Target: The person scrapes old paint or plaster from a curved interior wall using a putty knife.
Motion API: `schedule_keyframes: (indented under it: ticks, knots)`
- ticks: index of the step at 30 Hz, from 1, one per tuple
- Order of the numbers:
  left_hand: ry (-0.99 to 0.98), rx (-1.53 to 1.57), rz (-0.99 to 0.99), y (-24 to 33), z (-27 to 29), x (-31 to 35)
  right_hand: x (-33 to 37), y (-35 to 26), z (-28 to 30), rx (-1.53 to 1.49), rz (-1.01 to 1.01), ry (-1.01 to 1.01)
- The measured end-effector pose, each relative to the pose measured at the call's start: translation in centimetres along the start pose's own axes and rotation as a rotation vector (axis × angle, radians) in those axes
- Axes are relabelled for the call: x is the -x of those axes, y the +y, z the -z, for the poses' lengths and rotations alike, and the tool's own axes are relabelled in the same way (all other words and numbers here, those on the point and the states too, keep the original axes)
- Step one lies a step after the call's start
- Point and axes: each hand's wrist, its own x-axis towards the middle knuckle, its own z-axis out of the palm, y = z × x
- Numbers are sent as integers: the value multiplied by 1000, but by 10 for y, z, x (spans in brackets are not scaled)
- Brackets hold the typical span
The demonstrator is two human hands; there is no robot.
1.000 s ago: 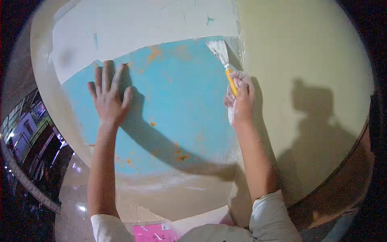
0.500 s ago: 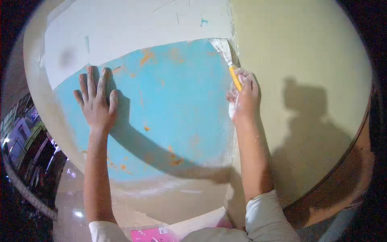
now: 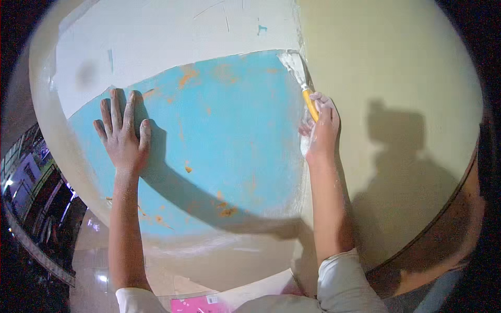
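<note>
My left hand (image 3: 124,138) lies flat with spread fingers against a blue wall patch (image 3: 229,130), its fingertips close to the edge of the white covering (image 3: 156,39) above. In my right hand (image 3: 322,125), dusted with white powder, is a putty knife (image 3: 310,104) with a yellow handle. Its wide metal blade, smeared with white, points up and touches the top right corner of the blue patch, right where the white covering ends. Orange-brown blotches mark the blue surface.
To the right stretches a yellowish wall (image 3: 396,62) carrying my shadow. A pink and white package (image 3: 195,304) is low in front of me. Beyond the wall's left edge, a shiny tiled floor (image 3: 94,261) and dark clutter (image 3: 39,193) show.
My right hand and the putty knife have shifted slightly to the right, the blade now reaching the seam beside the yellowish wall. My left hand stays on the blue patch.
</note>
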Motion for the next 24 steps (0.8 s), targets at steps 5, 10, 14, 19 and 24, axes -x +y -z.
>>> schedule_keyframes:
  ticks: [5,10,14,19,24]
  knots:
    - [-14,10,9,0,1,0,-4,6,4,-4,8,-74]
    - [-4,-2,-5,-4,-1,1,-2,3,-10,-166,3,13]
    - [-19,14,15,3,4,-1,4,14,-3,-198,12,-41]
    - [-26,-1,19,5,4,-4,6,10,2,-174,-4,-72]
    - [4,7,20,4,3,-3,3,-3,-1,-104,2,-143]
